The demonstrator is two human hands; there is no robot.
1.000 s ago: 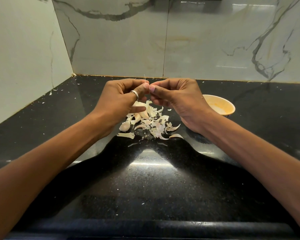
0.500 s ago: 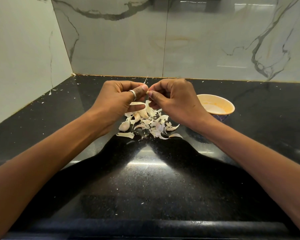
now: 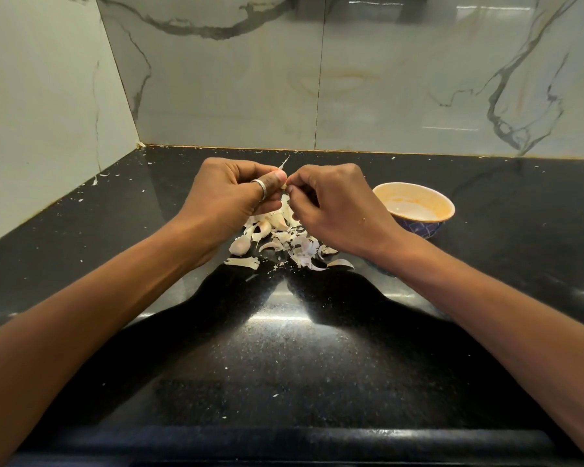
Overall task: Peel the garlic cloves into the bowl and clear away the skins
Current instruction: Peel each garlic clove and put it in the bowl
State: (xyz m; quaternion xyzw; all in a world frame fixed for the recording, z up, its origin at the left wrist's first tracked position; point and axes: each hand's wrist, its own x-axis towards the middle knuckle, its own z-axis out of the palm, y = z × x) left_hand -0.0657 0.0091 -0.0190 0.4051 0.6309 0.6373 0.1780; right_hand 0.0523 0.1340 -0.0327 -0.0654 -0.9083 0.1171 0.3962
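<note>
Both hands meet above a pile of garlic skins [image 3: 294, 244] on the black counter. My left hand [image 3: 230, 193], with a ring on the thumb, pinches a garlic clove [image 3: 284, 186] that is mostly hidden between the fingertips. My right hand [image 3: 331, 203] pinches the same clove from the right. A thin strip of skin [image 3: 285, 162] sticks up from the clove. An unpeeled clove [image 3: 239, 246] lies at the left edge of the pile. The orange-lined bowl [image 3: 415, 197] with a blue outside stands to the right of my right hand.
The black counter [image 3: 284, 348] runs into a corner between two marble walls. Small skin flakes [image 3: 98, 176] lie scattered along the left wall and the back edge. The counter's front edge [image 3: 284, 443] is near my body.
My hands have shifted slightly, staying joined on the clove. The strip of skin now sticks up higher and leans right. The pile and the bowl have not moved.
</note>
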